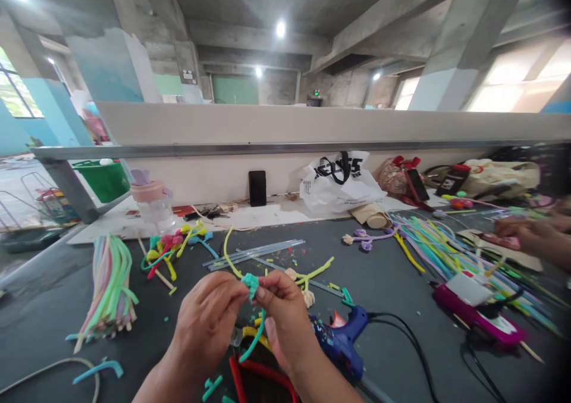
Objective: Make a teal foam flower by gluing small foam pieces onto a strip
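Note:
A small teal knotted flower (250,284) sits between the fingertips of both hands, above the dark table. My left hand (207,316) pinches it from the left side. On the other side my right hand (285,314) holds it with thumb and index finger. A teal stem (254,339) hangs below, beside my right hand. Just behind are yellow-green stems (319,271) with cream flowers. A blue glue gun (345,343) lies right of my right hand, and red-handled pliers (263,379) lie under my wrists.
A bundle of pastel strips (109,287) lies left, near coloured flowers (172,248). Clear glue sticks (256,255) lie behind my hands. Farther back stand a black phone (257,188) and a white bag (339,183). Another person's hands (526,230) are at right, behind a magenta device (477,311).

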`<action>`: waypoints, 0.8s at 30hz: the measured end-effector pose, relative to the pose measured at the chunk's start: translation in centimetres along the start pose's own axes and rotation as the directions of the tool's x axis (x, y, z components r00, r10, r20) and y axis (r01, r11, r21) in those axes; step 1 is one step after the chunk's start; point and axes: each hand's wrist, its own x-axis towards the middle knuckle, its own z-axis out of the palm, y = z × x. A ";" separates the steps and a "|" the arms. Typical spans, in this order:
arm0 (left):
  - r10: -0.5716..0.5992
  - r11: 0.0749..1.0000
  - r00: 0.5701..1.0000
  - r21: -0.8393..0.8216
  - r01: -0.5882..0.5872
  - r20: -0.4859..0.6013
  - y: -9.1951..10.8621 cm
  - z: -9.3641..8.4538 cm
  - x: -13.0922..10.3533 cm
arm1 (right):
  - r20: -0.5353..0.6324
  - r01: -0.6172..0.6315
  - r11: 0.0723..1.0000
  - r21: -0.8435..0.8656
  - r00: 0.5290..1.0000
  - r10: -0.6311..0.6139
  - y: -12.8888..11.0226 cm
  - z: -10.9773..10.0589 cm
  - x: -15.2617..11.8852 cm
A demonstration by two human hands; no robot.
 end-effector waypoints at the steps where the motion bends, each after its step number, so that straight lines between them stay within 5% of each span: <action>1: -0.030 0.999 0.999 -0.014 0.030 -0.026 0.0 -0.1 0.0 | 0.006 -0.012 1.000 0.025 1.000 0.012 0.0 0.0 0.0; 6: -0.100 0.995 0.989 -0.009 0.100 -0.108 0.3 -0.2 0.1 | 0.057 -0.107 0.982 0.159 0.993 0.099 -0.4 -0.3 0.0; 24: 0.006 0.999 1.000 0.043 -0.006 0.007 -0.2 -0.4 -0.1 | 0.076 -0.115 0.990 0.085 0.991 0.109 0.2 -0.6 0.1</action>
